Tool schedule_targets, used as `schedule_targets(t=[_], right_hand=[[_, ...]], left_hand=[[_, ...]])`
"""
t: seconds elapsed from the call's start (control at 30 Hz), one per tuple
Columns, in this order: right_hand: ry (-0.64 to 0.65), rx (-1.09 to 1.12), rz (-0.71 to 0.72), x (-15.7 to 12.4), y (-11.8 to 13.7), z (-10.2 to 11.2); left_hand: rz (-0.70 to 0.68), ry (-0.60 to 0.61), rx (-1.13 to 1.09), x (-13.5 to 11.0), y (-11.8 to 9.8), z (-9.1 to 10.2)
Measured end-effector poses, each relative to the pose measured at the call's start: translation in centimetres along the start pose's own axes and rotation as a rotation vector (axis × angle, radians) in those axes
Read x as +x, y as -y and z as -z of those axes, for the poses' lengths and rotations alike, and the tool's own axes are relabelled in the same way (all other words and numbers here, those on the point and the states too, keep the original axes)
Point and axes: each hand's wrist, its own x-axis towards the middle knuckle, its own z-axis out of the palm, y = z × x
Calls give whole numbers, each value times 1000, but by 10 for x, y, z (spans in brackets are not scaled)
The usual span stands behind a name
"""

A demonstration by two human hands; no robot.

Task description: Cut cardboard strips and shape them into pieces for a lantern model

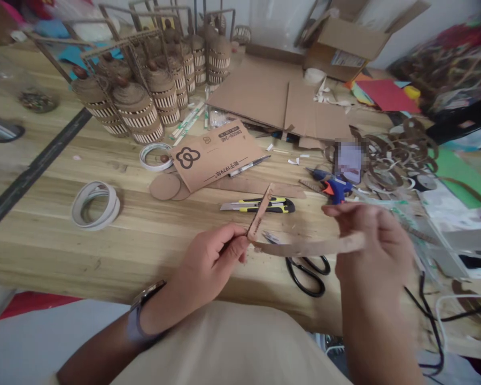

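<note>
My left hand [212, 259] pinches a narrow brown cardboard strip [304, 247] between thumb and fingers. From that pinch a short printed length sticks up and away, while a longer length runs right to my right hand [372, 240]. That hand is smeared by motion, but its fingers are closed around the strip's pale far end. Whether the two lengths are one piece, I cannot tell. Below the strip lie black-handled scissors [308, 280], partly covered by it. A yellow and black utility knife [282, 205] lies just beyond, crossed by the printed length.
Blue glue gun [336, 188] and curled cardboard strips [401, 155] lie right. A printed cardboard piece [220, 152], cardboard discs [165, 185] and tape rolls [95, 206] are left of centre. Several lantern-like crafts [138, 112] stand behind. Cables [435, 321] hang at the right front edge.
</note>
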Motion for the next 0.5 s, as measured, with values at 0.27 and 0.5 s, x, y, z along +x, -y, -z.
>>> schedule_targets(t=[0.27, 0.5], right_hand=[[371, -24, 580, -33, 10, -33], [342, -15, 540, -39, 21, -37]], left_hand=[[-64, -22, 62, 2, 0, -8], [-192, -28, 198, 2, 0, -9]])
